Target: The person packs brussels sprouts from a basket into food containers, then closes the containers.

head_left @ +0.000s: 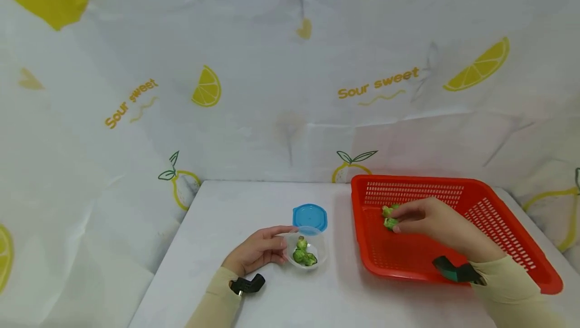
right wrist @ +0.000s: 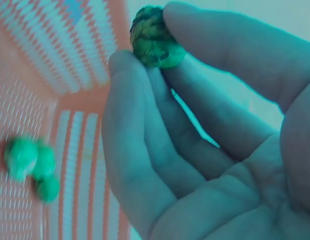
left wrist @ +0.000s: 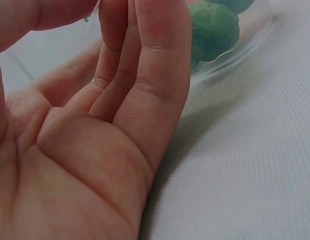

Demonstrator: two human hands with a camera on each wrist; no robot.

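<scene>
In the right wrist view, a green Brussels sprout is pinched between the thumb and fingertips of my right hand. That hand is over the left part of a red plastic basket in the head view. Against the side of a small clear plastic bowl, my left hand holds with curled fingers and thumb. Several Brussels sprouts lie in the bowl. From the left wrist, one sprout shows behind my fingers, which hide most of the bowl.
Loose sprouts lie by the slotted basket wall. A blue lid rests on the white table just behind the bowl. Behind the table hangs a white sheet printed with lemons.
</scene>
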